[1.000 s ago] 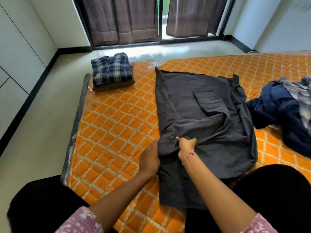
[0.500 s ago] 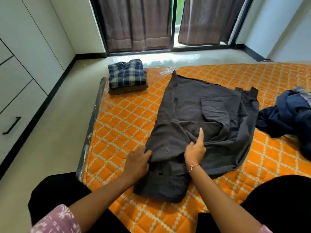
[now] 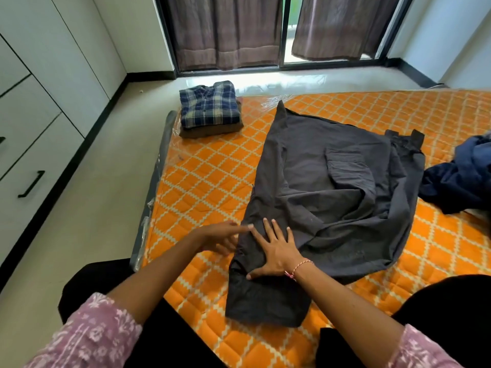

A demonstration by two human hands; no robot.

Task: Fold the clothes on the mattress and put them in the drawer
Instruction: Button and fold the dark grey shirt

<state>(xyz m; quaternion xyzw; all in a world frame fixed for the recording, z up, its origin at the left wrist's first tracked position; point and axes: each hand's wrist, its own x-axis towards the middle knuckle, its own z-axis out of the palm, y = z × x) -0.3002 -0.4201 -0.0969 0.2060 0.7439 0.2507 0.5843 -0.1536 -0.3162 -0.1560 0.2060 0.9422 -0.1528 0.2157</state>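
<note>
Nearest to us, two pink sleeves with a pale floral print frame the view, bare forearms reaching out over the mattress (image 3: 202, 187) — a quilted orange surface crossed by a cream diamond lattice, with clear plastic wrap crinkled along its left edge. Our right hand (image 3: 276, 251) lies flat on the dark grey garment (image 3: 332, 203), palm down, fingers straight and spread apart, pressing the cloth; a thin red-and-white thread bracelet circles the wrist. Our left hand (image 3: 220, 237) sits just beside it at the garment's left edge, fingers stretched out and relaxed, the tips touching the cloth and gripping nothing. The garment is a soft, matte woven thing, its near end doubled into a blocky rectangle, the rest fanning out wide and rumpled, with a flapped pocket on top. To the right, a navy pile of clothes (image 3: 462, 181) lies crumpled and unfolded, just apart from the grey cloth. Farther off, at the mattress's far left corner, a blue plaid shirt (image 3: 208, 103) sits folded square on a brown folded piece. Off to the left — the white drawer (image 3: 39, 160) fronts with black bar handles, closed. Beyond, brown curtains hang over a black-framed window.
</note>
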